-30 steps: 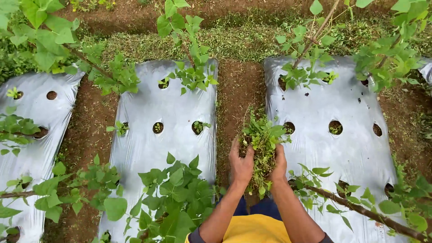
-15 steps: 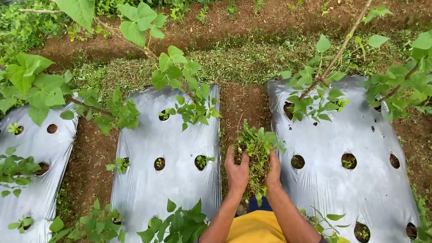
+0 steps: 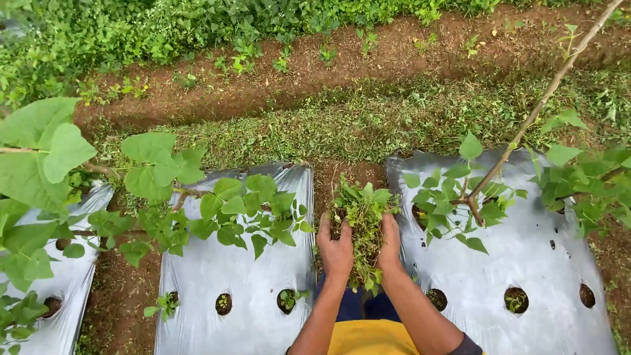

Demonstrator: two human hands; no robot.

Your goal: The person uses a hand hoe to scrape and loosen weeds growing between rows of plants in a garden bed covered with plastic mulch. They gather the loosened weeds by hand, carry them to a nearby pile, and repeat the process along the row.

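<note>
Left hand [image 3: 336, 248]: clenched against the bundle of pulled weeds [image 3: 361, 227], cupping its left side.
Right hand [image 3: 389, 242]: pressing the same bundle from the right.
Bundle location: held between both palms, above the soil furrow [image 3: 345, 172] between two beds.
Risk: loose stems could slip out and fall, as nothing binds them.
Textures: weeds leafy, tangled, soil-clotted; silver plastic mulch [image 3: 230, 276] smooth, shiny, with round holes.

No packages, labels, signs or screens show anywhere in this view; nothing printed or boxed lies on the beds, in the furrow or among the plants. Nothing more belongs here.
</note>
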